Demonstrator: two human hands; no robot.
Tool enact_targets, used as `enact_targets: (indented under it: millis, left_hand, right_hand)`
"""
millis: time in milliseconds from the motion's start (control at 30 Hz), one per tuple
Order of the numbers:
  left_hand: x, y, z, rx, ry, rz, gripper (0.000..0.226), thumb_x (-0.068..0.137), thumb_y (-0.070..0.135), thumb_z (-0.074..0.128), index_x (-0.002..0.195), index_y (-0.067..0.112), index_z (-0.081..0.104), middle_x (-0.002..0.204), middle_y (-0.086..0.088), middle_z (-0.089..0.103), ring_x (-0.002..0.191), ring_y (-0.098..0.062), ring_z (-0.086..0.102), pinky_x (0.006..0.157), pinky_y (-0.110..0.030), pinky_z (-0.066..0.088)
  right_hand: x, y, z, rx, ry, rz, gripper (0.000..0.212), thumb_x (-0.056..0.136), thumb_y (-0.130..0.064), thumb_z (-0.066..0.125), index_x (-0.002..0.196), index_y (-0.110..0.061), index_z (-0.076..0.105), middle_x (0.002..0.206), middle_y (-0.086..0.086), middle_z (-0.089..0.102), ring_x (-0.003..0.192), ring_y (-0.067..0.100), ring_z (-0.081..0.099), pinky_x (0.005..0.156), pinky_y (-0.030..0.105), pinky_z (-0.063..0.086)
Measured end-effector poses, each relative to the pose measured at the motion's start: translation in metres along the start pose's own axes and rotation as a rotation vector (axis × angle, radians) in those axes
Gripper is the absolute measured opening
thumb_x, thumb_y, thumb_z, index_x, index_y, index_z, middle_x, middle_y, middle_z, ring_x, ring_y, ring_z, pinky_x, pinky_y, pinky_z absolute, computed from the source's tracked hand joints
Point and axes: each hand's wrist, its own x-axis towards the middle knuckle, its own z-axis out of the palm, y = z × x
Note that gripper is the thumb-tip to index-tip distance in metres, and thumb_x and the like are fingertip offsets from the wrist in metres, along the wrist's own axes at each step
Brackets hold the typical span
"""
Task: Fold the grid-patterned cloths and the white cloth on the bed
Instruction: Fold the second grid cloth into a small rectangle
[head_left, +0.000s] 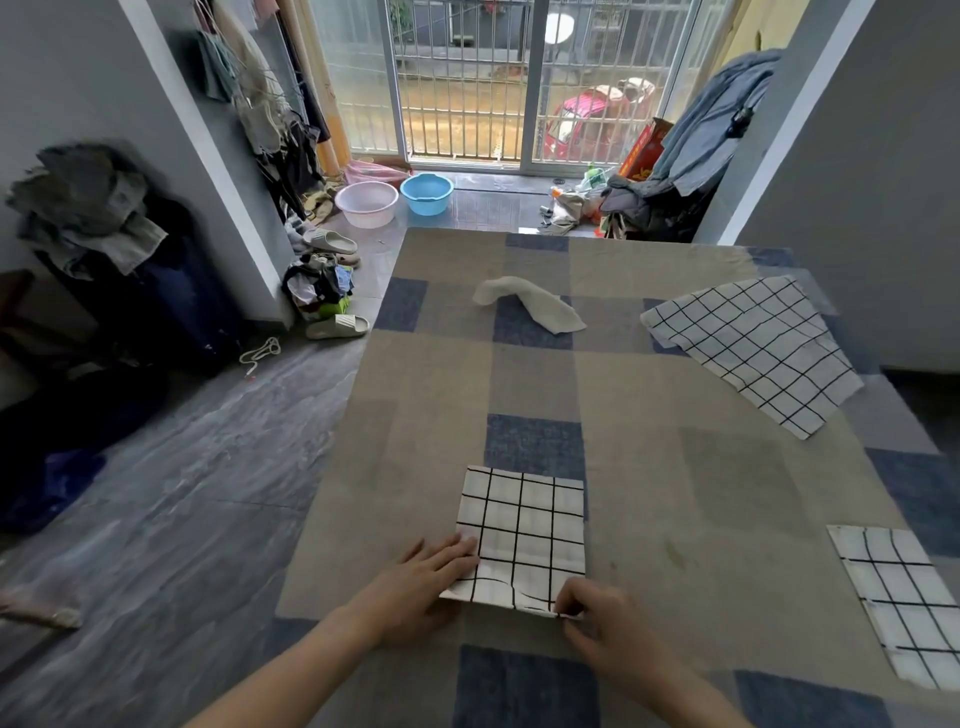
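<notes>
Pinching the near right corner of the folded grid cloth (522, 535) by the bed's (426, 415) near edge, the right hand's (605, 621) fingers are closing tight on it, while the left hand (423, 577) is lying flat and open on its left edge. Layers are likely slipping askew if that pinch drags. The unfolded grid cloth (753, 348) is waiting at the far right edge, the white cloth (530, 306) near the far edge.

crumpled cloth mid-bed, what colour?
Plain white, no pattern: the crumpled cloth lies unfolded on the checked bed cover. Head view, the only one.
</notes>
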Motion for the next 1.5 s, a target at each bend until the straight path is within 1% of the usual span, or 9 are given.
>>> enact_targets:
  millis: [233, 333, 433, 600, 733, 933, 1067, 1167, 1500]
  left_hand:
    - [0.006, -0.003, 0.007, -0.112, 0.018, -0.032, 0.067, 0.091, 0.015, 0.045, 0.151, 0.034, 0.021, 0.158, 0.021, 0.001, 0.142, 0.003, -0.011, 0.117, -0.032, -0.002]
    - [0.006, -0.003, 0.002, -0.149, 0.055, -0.033, 0.055, 0.094, 0.03, 0.027, 0.149, 0.034, 0.028, 0.158, 0.02, 0.009, 0.142, 0.006, -0.005, 0.119, -0.031, 0.003]
    - [0.008, -0.005, 0.004, -0.185, 0.076, -0.04, 0.073, 0.08, 0.049, 0.005, 0.146, 0.036, 0.034, 0.157, 0.022, 0.013, 0.141, 0.008, -0.002, 0.117, -0.029, 0.004]
    - [0.011, -0.008, 0.004, -0.253, 0.072, -0.05, 0.066, 0.085, 0.049, 0.009, 0.142, 0.038, 0.041, 0.154, 0.026, 0.017, 0.14, 0.012, 0.004, 0.119, -0.03, 0.007]
    - [0.013, -0.011, 0.004, -0.299, 0.038, -0.072, 0.042, 0.102, 0.024, 0.032, 0.141, 0.038, 0.042, 0.152, 0.028, 0.018, 0.139, 0.013, 0.006, 0.119, -0.029, 0.006]
    - [0.014, -0.01, -0.001, -0.38, 0.046, -0.1, 0.041, 0.105, 0.025, 0.032, 0.145, 0.031, 0.039, 0.153, 0.02, 0.027, 0.14, 0.009, 0.014, 0.119, -0.026, 0.01]
    - [0.013, -0.008, 0.0, -0.418, 0.103, -0.133, 0.043, 0.103, 0.035, 0.033, 0.145, 0.029, 0.039, 0.152, 0.015, 0.033, 0.137, 0.011, 0.019, 0.12, -0.029, 0.013]
    - [0.01, -0.009, 0.003, -0.425, 0.183, -0.121, 0.07, 0.087, 0.069, 0.019, 0.141, 0.032, 0.047, 0.148, 0.015, 0.04, 0.137, 0.003, 0.031, 0.117, -0.023, 0.02]
    - [0.013, -0.003, -0.008, -0.465, 0.245, -0.116, 0.035, 0.074, 0.036, 0.048, 0.104, 0.032, 0.065, 0.106, 0.01, 0.068, 0.1, -0.013, 0.061, 0.089, -0.034, 0.049]
  right_hand:
    - [-0.002, 0.008, -0.001, -0.046, 0.05, -0.076, 0.031, 0.067, -0.021, 0.064, 0.09, -0.036, 0.051, 0.088, -0.022, 0.056, 0.082, -0.006, 0.054, 0.07, 0.01, 0.043]
    - [-0.004, 0.018, -0.002, -0.11, 0.033, -0.061, 0.049, 0.063, -0.039, 0.072, 0.108, -0.041, 0.053, 0.106, -0.022, 0.052, 0.1, -0.005, 0.051, 0.085, 0.009, 0.041]
    - [-0.004, 0.034, -0.009, -0.198, 0.028, 0.003, 0.071, 0.058, -0.054, 0.072, 0.125, -0.037, 0.055, 0.119, -0.023, 0.043, 0.111, 0.0, 0.047, 0.096, 0.015, 0.038]
    - [-0.006, 0.043, -0.015, -0.386, -0.225, 0.061, 0.101, 0.054, -0.073, 0.062, 0.145, -0.044, 0.027, 0.137, -0.025, 0.018, 0.125, 0.001, 0.022, 0.112, 0.027, 0.026]
    - [-0.006, 0.053, -0.004, -0.439, -0.097, 0.062, 0.089, 0.06, -0.065, 0.063, 0.142, -0.043, 0.035, 0.148, -0.009, 0.034, 0.129, 0.023, 0.041, 0.103, 0.038, 0.04]
    - [0.005, 0.045, -0.001, -0.436, -0.112, 0.121, 0.081, 0.065, -0.063, 0.051, 0.143, -0.046, 0.033, 0.156, -0.013, 0.02, 0.138, 0.021, 0.028, 0.105, 0.042, 0.032]
    - [0.008, 0.05, 0.002, -0.399, -0.023, 0.122, 0.06, 0.065, -0.05, 0.064, 0.124, -0.046, 0.05, 0.139, -0.008, 0.05, 0.116, 0.022, 0.054, 0.079, 0.039, 0.049]
    - [0.008, 0.047, -0.002, -0.362, 0.026, 0.107, 0.039, 0.074, -0.045, 0.06, 0.113, -0.044, 0.061, 0.129, -0.009, 0.056, 0.109, 0.019, 0.054, 0.081, 0.036, 0.051]
    - [0.016, 0.049, -0.005, -0.188, 0.084, 0.174, 0.022, 0.074, -0.023, 0.071, 0.095, -0.032, 0.073, 0.108, -0.009, 0.058, 0.102, 0.01, 0.05, 0.088, 0.022, 0.042]
